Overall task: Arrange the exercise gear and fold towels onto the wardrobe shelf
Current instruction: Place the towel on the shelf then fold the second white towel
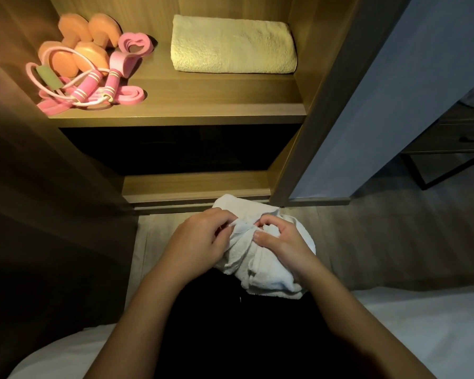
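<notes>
While the fingers (225,218) of the left hand (200,239) are curling in and pinching a gathered ridge of the white towel (257,266), the right hand (282,242) is doing the same from the other side, its thumb and curled fingers (261,238) nipping the cloth. Both hands are gripping the towel at its bunched middle, close together, and neither is holding anything else.

The white towel is sitting in the lower centre of the frame, over the person's lap and just in front of the foot of the wardrobe (197,187). It is lying crumpled rather than flat. Its long axis is running from the top towards the bottom of the frame, the near end leaning a little right, where a hem is showing.

Further out, the task is looking well advanced. On the lit shelf (203,108) in the upper part of the frame, the orange dumbbells (91,50), the pink jump rope (93,83), a pink resistance band (130,95) and a heart-shaped ring (136,43) are lying grouped at the upper left. A cream towel (233,45) is resting folded to their right, its long axis running left to right along the shelf. By my reading, folding and shelving this white towel is what is remaining. The bed (422,324) is showing at the lower edge.
</notes>
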